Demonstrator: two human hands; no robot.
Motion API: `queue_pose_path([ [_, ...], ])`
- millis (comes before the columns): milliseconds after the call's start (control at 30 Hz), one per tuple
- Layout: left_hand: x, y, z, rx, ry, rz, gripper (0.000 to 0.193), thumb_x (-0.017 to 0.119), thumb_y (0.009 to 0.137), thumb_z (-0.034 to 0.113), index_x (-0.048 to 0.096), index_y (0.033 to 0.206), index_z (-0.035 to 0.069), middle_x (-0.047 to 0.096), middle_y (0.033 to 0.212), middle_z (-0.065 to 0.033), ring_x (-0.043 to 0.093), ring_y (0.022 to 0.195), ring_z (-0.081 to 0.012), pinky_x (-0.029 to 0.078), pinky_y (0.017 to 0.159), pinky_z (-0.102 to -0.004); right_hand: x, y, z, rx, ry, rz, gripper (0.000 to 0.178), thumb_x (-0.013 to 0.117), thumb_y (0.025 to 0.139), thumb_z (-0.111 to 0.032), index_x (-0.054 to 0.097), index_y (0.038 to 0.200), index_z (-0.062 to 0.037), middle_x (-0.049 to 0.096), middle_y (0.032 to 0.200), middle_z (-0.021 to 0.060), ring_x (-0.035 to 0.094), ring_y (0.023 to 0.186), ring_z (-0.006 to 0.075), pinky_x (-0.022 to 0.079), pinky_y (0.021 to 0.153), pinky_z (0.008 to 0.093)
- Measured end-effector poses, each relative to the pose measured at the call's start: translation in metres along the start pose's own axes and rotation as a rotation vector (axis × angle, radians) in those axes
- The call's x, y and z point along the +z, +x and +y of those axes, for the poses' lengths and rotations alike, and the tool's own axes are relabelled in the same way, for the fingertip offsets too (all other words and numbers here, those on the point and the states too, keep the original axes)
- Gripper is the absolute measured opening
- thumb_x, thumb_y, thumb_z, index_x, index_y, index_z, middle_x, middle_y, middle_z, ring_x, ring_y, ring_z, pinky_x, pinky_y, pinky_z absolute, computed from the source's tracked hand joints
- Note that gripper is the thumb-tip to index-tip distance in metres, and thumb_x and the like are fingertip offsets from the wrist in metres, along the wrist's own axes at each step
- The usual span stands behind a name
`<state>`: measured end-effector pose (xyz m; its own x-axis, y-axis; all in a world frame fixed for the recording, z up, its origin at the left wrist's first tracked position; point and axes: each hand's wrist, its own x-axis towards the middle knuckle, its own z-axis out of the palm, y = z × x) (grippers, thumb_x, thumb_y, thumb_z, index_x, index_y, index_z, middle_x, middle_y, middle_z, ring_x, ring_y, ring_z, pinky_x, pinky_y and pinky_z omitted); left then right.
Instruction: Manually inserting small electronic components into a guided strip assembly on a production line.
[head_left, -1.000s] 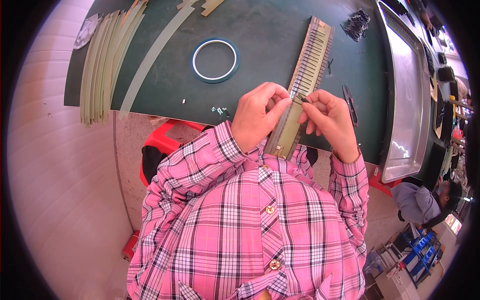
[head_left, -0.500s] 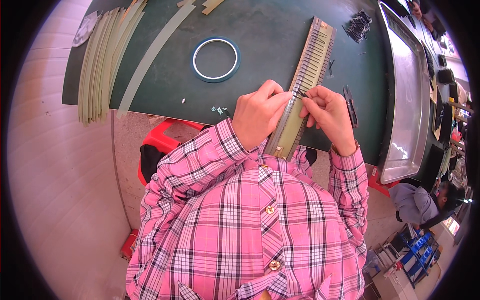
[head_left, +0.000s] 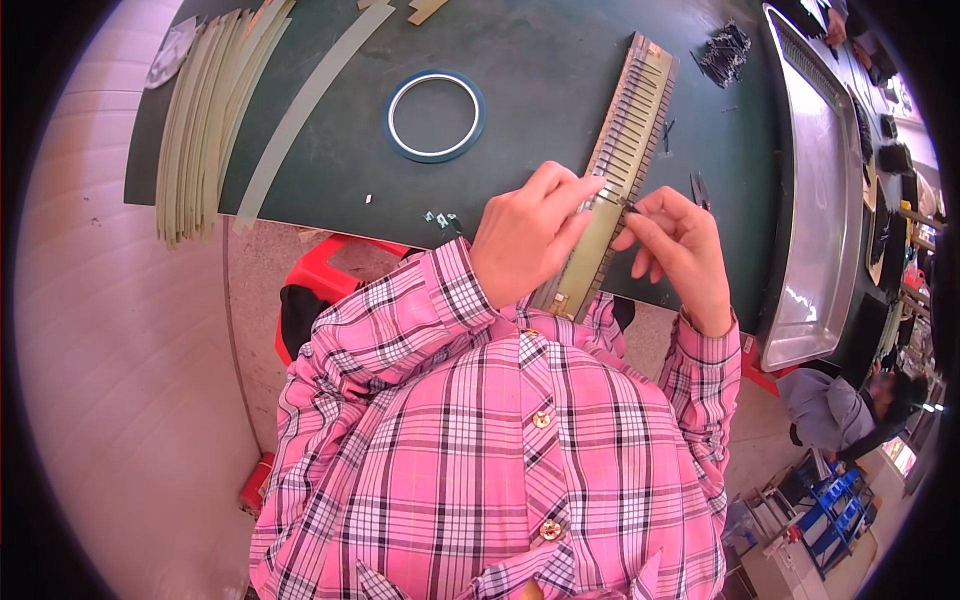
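Note:
A long slotted jig (head_left: 627, 135) slants across the table's front edge, one end close to my body. Thin dark pieces lie crosswise in a row along its far half, while its near half shows a bare greenish face. My left hand (head_left: 530, 230) is closed at the jig's left edge, index fingertip on it; what the fingers hold, if anything, is hidden. Over the right edge, my right hand (head_left: 680, 245) pinches a thin dark piece (head_left: 626, 205) between thumb and forefinger, the piece lying across the jig.
A blue tape roll (head_left: 478, 125) lies left of the jig. Pale long strips (head_left: 205, 120) are stacked at far left. A pile of dark pieces (head_left: 725, 50), tweezers (head_left: 700, 190) and a metal tray (head_left: 815, 190) are on the right. Red stools stand under the table edge.
My right hand has moved right and slightly down, away from my left fingers, with the dark piece in its pinch. My left forefinger now reaches a little farther onto the jig.

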<state>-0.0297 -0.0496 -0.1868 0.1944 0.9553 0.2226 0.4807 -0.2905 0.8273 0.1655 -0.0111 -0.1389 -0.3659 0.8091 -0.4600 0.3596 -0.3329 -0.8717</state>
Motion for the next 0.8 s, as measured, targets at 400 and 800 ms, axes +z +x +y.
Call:
queue_pose_path([
  [400,-0.016,0.002,0.009,-0.678,-0.910,-0.179,0.012,0.060,0.091,0.011,0.058,0.096,0.000,0.058,0.069,-0.0002,0.053,0.053,-0.0034,0.042,0.043,-0.0169,0.015,-0.001,-0.001,0.035,0.200,-0.102,0.007,0.055,0.092,-0.006,0.054,0.093,0.0015,0.067,0.074,0.0069,0.057,0.051,0.0053,0.039,0.041,0.0161],
  [800,-0.001,-0.004,-0.005,-0.070,-0.055,0.051,0.018,0.064,0.082,0.003,0.065,0.100,0.001,0.059,0.084,-0.0073,0.062,0.063,-0.0163,0.049,0.055,-0.0264,0.012,0.018,0.008,0.019,-0.024,0.042,0.008,0.057,0.086,-0.005,0.056,0.085,0.0023,0.064,0.065,0.0049,0.054,0.046,0.0050,0.038,0.040,0.0191],
])
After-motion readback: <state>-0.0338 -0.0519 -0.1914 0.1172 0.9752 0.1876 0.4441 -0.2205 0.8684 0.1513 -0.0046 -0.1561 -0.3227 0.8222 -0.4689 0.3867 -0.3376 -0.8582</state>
